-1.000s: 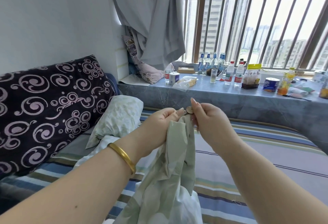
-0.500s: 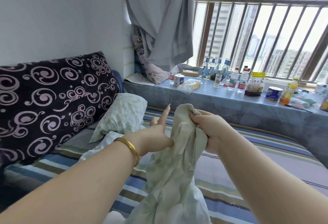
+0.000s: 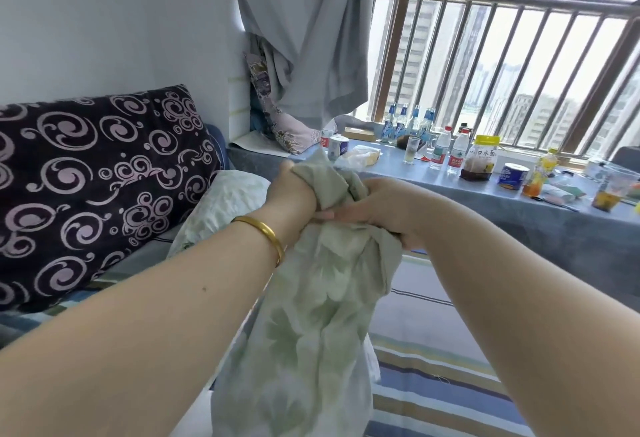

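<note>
In the lower centre of the frame a pale green leaf-print cloth (image 3: 311, 326) hangs in loose folds over the striped bed sheet (image 3: 433, 384), its top bunched at mid-frame between both hands. The right hand (image 3: 384, 208) has its fingers clenched around the gathered fabric. The left hand (image 3: 294, 194), with a gold bangle (image 3: 263, 229) on the wrist, sits against the cloth's upper edge; its fingers are covered by fabric, so I cannot tell how they lie. The cloth looks thin, light and limp. It should neither slip nor break but will sag and twist, so it is best held at a hem or corner, hands spread apart. Behind, at left, lie a matching pillow (image 3: 225, 201) and a dark swirl-pattern cushion (image 3: 97, 177). At upper right, water bottles (image 3: 440, 147) stand on the window ledge (image 3: 519, 208).
</note>
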`<state>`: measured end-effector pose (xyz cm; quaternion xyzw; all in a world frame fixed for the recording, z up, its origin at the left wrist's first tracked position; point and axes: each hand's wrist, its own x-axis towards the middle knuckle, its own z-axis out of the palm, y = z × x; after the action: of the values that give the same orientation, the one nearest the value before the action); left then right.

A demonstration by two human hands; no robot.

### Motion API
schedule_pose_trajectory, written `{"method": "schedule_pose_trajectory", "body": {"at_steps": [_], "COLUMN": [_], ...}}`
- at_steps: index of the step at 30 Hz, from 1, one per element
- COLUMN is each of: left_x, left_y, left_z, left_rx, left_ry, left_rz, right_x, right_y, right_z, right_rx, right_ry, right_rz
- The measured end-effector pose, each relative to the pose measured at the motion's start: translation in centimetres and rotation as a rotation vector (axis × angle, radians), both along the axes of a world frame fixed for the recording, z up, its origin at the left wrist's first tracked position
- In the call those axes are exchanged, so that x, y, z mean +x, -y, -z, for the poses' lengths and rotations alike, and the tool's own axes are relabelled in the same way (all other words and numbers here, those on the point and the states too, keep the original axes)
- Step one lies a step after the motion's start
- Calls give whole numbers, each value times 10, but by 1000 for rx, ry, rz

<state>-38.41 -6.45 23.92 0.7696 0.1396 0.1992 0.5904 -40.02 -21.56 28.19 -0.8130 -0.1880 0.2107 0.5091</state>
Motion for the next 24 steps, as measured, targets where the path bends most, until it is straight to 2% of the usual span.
{"method": "schedule_pose_trajectory", "body": {"at_steps": [3,6,8,11,17,21,24], "left_x": [-3,-6,-10,-13,-15,5,44], "left_y": [-2,-9,-12,-14,-18,-5,22], "left_z": [-36,-75,-101,-132,-180,-191,-171], "left_rx": [110,243,248,296,368,401,407], "left_ry": [210,424,525,578,653,630,565], "left_rz": [-192,-273,-302,-312,-365,-310,-220], "right_x": [3,11,15,24,52,69,92], "right_y": [-14,-21,-27,-37,-48,-30,11], "right_z": [-11,-31,-45,-62,-93,-93,-79], "right_rx": [99,512,688,803,952,1020,1047], "right_ry": [125,-81,-222,-312,-349,-320,-307], "right_rz": [34,5,-48,-148,-335,-347,-284]}}
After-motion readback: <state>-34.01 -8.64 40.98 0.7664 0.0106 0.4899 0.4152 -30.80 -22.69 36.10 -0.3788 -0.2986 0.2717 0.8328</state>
